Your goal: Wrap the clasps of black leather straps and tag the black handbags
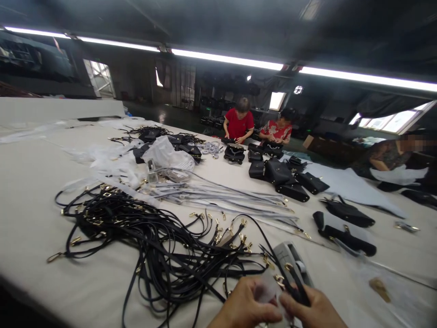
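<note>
- Bench (37,191), pale cover, one. We work close to its near edge.
- Strap heap (160,255), black, loosely tangled, spread along the near edge and just beside our left hand. Risk, as we judge it: a loop snags on the strap we hold and drags others along; cause, the crossed lengths.
- Bags (280,175), black, grouped toward the far edge and right side; well apart from our hands.
- Wrapped straps (221,196), laid in a row beyond the heap. Risk: mixing with bare ones; cause, the two lots lie so near each other.
- Grey device (288,250), possibly a tape dispenser, just beyond our hands. Risk: a knock or a catch, since the held strap passes right beside it.
- Left hand (246,303), one, thumb and fingers pinching thin wrap.
- Right hand (319,309), one, thumb and fingers closed around a strap.
- Held strap (302,291), black, doubled over at our right hand, near the near edge.
- White wrap (265,289), thin, crumpled, between our hands. Risk: tearing or slipping; causes, flimsy stuff and hard metal ends.
- Clips (243,223), gold, many, at the heap's right. Risk: hooking or scratching one another, being bare and crowded.
</note>
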A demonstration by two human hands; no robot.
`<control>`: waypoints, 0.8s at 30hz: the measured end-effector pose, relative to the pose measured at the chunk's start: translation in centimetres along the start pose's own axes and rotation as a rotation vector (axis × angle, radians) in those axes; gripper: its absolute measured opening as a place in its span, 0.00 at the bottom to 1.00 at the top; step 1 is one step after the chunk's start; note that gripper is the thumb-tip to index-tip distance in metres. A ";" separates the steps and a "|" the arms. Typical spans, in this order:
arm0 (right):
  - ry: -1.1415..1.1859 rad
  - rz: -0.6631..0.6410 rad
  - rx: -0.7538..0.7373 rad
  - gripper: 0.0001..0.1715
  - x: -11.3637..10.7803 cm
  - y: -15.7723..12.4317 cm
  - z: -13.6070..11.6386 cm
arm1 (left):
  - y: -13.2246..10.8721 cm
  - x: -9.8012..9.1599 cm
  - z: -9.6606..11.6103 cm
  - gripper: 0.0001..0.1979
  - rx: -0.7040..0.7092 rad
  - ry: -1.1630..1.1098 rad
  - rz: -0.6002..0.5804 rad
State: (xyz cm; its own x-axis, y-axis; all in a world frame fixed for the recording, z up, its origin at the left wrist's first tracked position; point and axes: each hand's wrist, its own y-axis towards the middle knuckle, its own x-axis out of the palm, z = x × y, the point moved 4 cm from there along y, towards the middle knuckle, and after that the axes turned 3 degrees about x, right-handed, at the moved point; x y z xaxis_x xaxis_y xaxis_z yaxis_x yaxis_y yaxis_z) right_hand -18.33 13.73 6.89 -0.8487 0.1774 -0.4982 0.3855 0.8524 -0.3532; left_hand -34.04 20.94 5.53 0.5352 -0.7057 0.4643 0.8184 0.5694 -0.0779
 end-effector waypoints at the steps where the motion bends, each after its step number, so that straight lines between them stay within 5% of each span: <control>1: 0.002 -0.016 -0.014 0.27 -0.1 0.0 -0.7 | -0.1 0.0 0.1 0.10 0.014 -0.006 0.016; 5: 0.024 -0.182 -0.089 0.26 -0.5 -0.8 -3.4 | -0.2 0.4 0.2 0.16 0.057 0.038 0.030; 8: 0.059 -0.290 -0.124 0.25 -1.1 -1.2 -4.5 | -0.2 1.2 0.2 0.09 0.037 0.052 -0.009; 16: -0.075 -0.234 -0.134 0.27 -5.0 -1.0 -3.6 | -0.5 2.3 0.6 0.09 0.106 0.214 0.186; 20: -0.111 -0.307 -0.088 0.39 -7.3 -1.4 -3.9 | -1.3 1.3 -0.3 0.13 0.038 0.221 0.281; 24: -0.016 -0.339 0.027 0.34 -8.5 -2.2 -5.1 | -2.2 -0.7 -2.4 0.18 -0.026 0.123 0.320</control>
State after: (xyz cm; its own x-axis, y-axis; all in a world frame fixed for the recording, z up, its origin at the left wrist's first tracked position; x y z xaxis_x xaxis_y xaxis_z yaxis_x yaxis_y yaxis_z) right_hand -13.80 12.87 15.91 -0.9245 -0.1222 -0.3610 0.0916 0.8482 -0.5217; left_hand -35.72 19.12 3.24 0.7857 -0.5392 0.3031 0.6089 0.7606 -0.2254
